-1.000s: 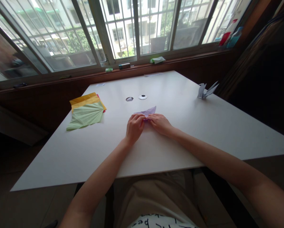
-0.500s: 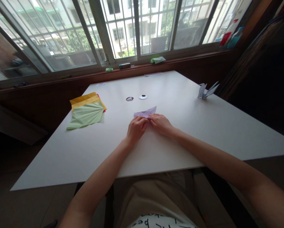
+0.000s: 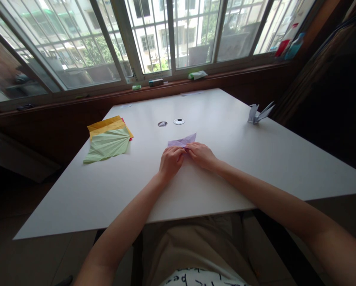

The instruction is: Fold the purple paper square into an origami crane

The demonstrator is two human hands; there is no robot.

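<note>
A folded piece of lilac paper (image 3: 183, 141) lies on the white table (image 3: 225, 167) in front of me. My left hand (image 3: 169, 161) and my right hand (image 3: 201, 155) meet at its near edge, fingertips pinching the paper between them. The near part of the paper is hidden under my fingers; its far pointed tip sticks out toward the window.
A stack of creased green, yellow and red paper sheets (image 3: 109, 139) lies at the left. A folded white paper crane (image 3: 258, 112) stands at the table's right edge. Two small round discs (image 3: 170, 122) sit beyond my hands. Small items rest on the windowsill (image 3: 166, 84).
My fingertips have shifted slightly on the lilac paper's near edge, and the paper lies a bit flatter. Both arms stay in place.
</note>
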